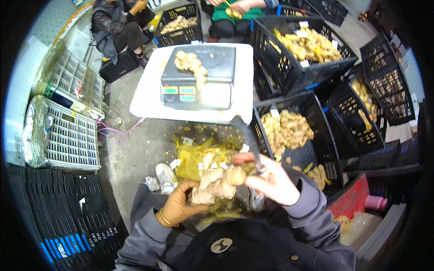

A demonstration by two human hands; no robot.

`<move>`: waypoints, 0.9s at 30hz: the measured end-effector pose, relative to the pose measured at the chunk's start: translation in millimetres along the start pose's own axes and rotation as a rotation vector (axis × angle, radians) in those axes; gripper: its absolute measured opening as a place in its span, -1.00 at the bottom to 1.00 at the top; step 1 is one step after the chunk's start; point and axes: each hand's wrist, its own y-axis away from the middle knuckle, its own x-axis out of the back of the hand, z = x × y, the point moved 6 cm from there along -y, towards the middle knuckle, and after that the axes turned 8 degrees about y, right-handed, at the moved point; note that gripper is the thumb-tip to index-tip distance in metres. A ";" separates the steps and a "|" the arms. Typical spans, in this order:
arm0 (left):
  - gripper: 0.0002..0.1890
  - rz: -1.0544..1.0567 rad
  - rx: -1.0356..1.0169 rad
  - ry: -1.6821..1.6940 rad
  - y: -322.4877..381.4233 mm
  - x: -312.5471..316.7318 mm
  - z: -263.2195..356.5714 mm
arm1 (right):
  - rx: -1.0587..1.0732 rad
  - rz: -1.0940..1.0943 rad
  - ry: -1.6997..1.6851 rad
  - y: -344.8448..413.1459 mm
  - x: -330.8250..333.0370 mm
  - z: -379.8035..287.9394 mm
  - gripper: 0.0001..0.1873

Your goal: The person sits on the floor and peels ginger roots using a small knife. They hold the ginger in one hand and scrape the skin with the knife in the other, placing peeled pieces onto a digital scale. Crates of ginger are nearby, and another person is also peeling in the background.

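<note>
My left hand (183,204), wearing a tan glove, holds a large ginger root (217,184) by its left end, above my lap. On the root's right, my bare right hand (273,181) grips a dark curved tool (245,133), blurred; it looks like a sickle-shaped knife, but its kind is not certain. My right fingers are close to the root; whether they touch it I cannot tell. Beneath the root, yellow mesh bags (188,162) and white tags lie on the floor between my shoes. Ahead, another ginger root (191,64) rests on a digital scale (198,76).
A white stand (145,98) carries the scale. Black crates of ginger (315,115) line my right side. White crates (73,139) and stacked black crates (67,203) stand at left. Two people (118,30) sit beyond the scale. A pink string (117,132) lies on the floor.
</note>
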 end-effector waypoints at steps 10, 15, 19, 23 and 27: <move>0.04 -0.097 0.096 -0.087 -14.0 -33.8 1.0 | -0.040 0.141 0.032 -52.6 -32.6 22.0 -0.72; -0.08 -0.081 -0.029 -0.154 -16.7 -34.6 -3.1 | 0.015 0.061 0.011 -51.6 -34.9 31.5 -0.67; -0.14 0.032 0.060 0.182 -13.0 -34.1 -10.3 | 0.089 0.141 -0.010 -43.2 -18.9 27.9 -0.61; -0.17 0.091 -0.012 0.340 -12.1 -28.7 3.2 | 0.064 0.283 0.037 -35.4 -2.4 27.5 -0.37; -0.29 0.199 -0.057 0.245 -11.9 -17.3 10.2 | 0.140 0.306 0.126 -27.8 -4.5 22.6 -0.42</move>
